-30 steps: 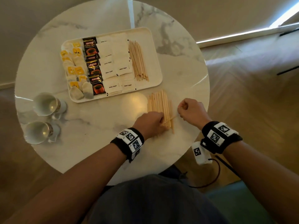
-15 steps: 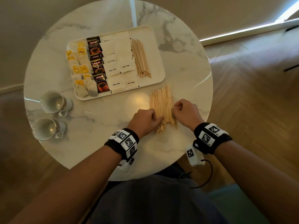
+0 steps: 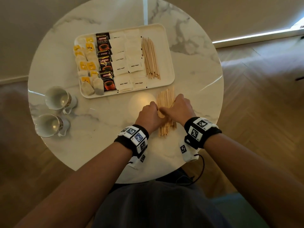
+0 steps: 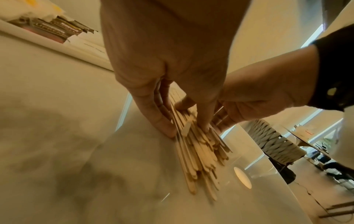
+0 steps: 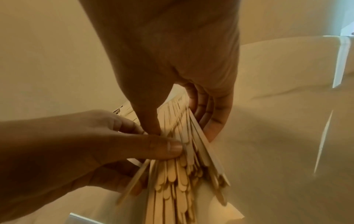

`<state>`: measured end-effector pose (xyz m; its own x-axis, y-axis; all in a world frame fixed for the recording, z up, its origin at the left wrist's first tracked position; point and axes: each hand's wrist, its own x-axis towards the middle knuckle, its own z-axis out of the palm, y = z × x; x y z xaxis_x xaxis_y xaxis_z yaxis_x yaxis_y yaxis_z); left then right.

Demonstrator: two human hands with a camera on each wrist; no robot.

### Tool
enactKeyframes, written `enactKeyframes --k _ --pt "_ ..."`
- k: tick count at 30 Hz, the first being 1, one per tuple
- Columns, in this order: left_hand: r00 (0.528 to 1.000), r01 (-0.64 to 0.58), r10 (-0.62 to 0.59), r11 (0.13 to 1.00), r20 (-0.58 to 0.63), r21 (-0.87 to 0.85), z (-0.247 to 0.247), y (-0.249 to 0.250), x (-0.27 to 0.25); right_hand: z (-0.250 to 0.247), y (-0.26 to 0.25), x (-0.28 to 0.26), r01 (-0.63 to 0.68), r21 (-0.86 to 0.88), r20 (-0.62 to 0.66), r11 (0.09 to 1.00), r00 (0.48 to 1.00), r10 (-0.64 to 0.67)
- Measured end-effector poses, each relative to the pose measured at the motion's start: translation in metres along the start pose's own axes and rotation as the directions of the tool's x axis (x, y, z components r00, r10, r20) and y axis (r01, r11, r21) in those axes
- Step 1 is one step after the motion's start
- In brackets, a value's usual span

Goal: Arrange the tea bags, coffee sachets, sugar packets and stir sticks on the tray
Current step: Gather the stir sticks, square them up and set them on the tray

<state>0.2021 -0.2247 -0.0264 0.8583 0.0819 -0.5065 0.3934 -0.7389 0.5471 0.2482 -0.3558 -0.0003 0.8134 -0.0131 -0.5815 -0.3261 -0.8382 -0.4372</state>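
A white tray [image 3: 167, 63] on the round marble table holds tea bags [image 3: 87, 66], coffee sachets [image 3: 105, 63], white sugar packets [image 3: 126, 63] and a row of wooden stir sticks [image 3: 150, 58]. In front of the tray lies a loose bundle of stir sticks [image 3: 166, 99]. My left hand [image 3: 153, 111] grips that bundle [image 5: 176, 181] from the left, thumb on top and fingers under. My right hand [image 3: 175, 106] grips it from the right, its fingers curled along the bundle's side [image 4: 195, 151]. The sticks' near ends fan out unevenly.
Two empty cups [image 3: 57, 97] [image 3: 47, 125] lie at the table's left side. The table's near edge [image 3: 148, 180] is close behind my wrists. A strip of bare tray floor [image 3: 164, 46] shows to the right of the sticks lying on the tray.
My right hand, a closed fist apart from the pile a second ago, has come left onto it. Both hands have squeezed the sticks into a tighter bundle.
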Motion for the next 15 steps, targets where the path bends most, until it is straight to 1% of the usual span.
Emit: enactKeyframes --k 4,10,15 --pt "1.0 0.021 -0.021 0.998 0.0 -0.062 -0.002 -0.002 0.001 -0.001 -0.004 0.005 0.0 -0.019 0.025 1.0 1.0 0.001" --pt "0.999 0.024 -0.024 0.999 0.022 -0.026 -0.005 0.003 0.001 0.001 -0.003 0.006 0.014 0.044 0.048 0.999 0.999 -0.016" --pt "0.998 0.014 -0.015 1.0 0.061 0.013 -0.008 0.006 0.003 0.001 -0.002 0.012 0.035 0.064 0.055 0.997 0.998 -0.039"
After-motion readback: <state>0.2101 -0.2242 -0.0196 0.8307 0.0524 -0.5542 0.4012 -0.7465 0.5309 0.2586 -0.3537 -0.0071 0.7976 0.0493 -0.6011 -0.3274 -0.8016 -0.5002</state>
